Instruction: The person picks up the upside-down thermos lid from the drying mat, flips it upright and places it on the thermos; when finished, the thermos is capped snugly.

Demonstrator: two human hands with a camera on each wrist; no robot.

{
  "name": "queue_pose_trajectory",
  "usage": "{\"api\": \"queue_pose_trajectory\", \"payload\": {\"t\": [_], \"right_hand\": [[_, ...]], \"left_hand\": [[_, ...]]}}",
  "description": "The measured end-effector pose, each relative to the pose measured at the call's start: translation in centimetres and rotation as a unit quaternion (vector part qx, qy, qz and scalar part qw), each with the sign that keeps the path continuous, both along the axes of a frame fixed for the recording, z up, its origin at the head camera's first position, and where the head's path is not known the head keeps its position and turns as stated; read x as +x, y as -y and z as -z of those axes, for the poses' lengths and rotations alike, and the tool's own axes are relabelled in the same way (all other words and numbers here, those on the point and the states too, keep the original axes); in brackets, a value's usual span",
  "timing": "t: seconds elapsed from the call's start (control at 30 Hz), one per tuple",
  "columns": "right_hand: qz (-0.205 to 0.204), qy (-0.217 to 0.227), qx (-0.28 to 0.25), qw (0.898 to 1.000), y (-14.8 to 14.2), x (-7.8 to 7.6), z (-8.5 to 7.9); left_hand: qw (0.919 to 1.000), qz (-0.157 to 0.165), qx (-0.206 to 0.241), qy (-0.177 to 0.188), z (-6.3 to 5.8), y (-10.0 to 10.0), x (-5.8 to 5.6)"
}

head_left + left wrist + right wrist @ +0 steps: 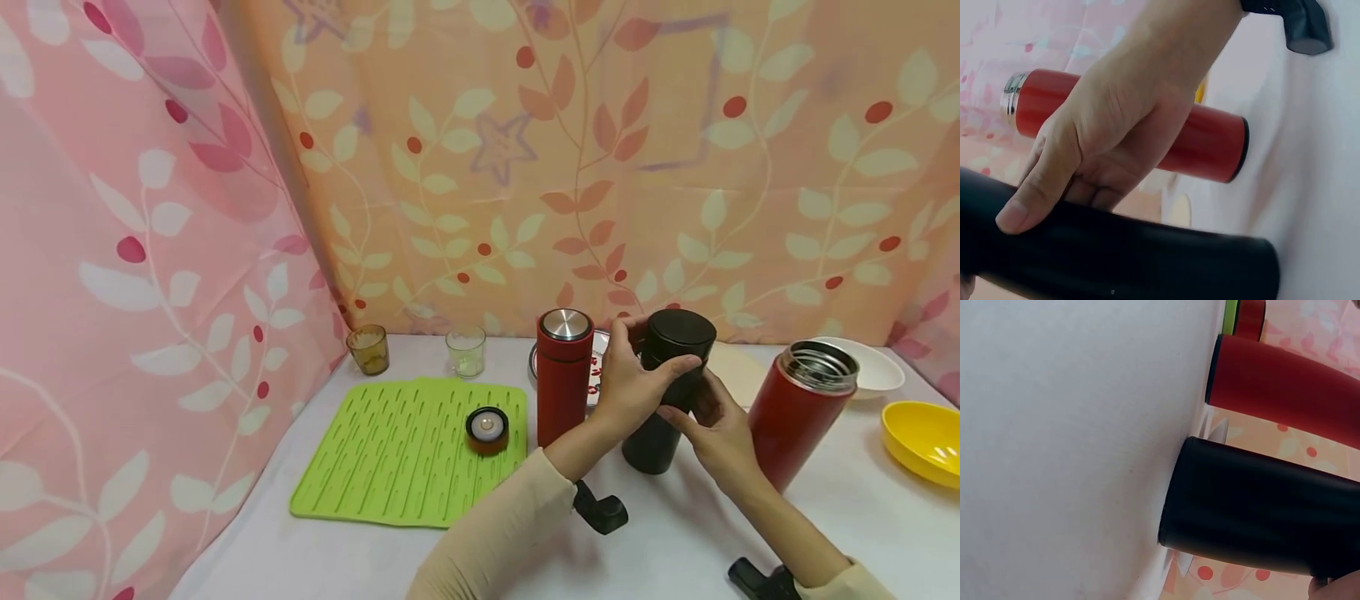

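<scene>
A black flask (654, 433) with a black lid (681, 329) stands upright on the white table, with both hands around it. My left hand (630, 375) grips it high, its thumb across the front just below the lid. Lower down, my right hand (723, 433) holds the body from the right side, thumb in front. The right wrist view shows the black flask's base (1175, 494) at the tabletop. To the left is a closed red flask (564, 383) with a steel-topped lid. An open red flask (798, 417) with a bare steel mouth stands beside my right hand.
A green ribbed mat (397, 454) bears a round stopper-like lid (487, 429). Amber (368, 350) and clear (467, 352) glasses stand behind it. A yellow bowl (926, 442) and white bowl (866, 367) sit at right. A patterned plate (598, 367) is partly hidden behind the flasks.
</scene>
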State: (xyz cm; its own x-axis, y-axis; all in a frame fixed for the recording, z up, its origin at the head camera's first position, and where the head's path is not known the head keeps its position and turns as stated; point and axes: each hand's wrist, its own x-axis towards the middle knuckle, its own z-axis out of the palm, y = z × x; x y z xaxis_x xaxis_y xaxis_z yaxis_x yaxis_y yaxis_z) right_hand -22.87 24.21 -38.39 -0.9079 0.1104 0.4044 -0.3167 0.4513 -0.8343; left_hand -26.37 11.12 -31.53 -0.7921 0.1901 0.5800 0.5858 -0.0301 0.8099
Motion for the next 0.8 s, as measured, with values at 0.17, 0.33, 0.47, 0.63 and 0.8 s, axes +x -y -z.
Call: {"api": "queue_pose_trajectory", "payload": {"t": [0.17,0.33,0.47,0.63,0.8], "right_hand": [[-0.001,-0.005,0.0,1.0,0.0,-0.2,-0.1],[0.01,0.022,0.014,1.0,0.0,0.0,0.0],[0.004,0.019,0.013,1.0,0.2,0.1,0.1],[-0.006,0.008,0.006,1.0,0.2,0.0,0.0],[0.004,0.008,0.015,1.0,0.1,0.0,0.0]], "left_hand": [[0.9989,0.013,-0.035,-0.028,0.1,0.5,-0.1],[0.9993,-0.022,-0.031,0.001,0.0,0.1,0.0],[0.9986,-0.047,-0.006,0.023,0.1,-0.3,0.1],[0.9992,-0.038,0.008,0.014,0.3,-0.1,-0.3],[0.9996,0.018,-0.013,-0.016,-0.2,0.7,-0.4]]}}
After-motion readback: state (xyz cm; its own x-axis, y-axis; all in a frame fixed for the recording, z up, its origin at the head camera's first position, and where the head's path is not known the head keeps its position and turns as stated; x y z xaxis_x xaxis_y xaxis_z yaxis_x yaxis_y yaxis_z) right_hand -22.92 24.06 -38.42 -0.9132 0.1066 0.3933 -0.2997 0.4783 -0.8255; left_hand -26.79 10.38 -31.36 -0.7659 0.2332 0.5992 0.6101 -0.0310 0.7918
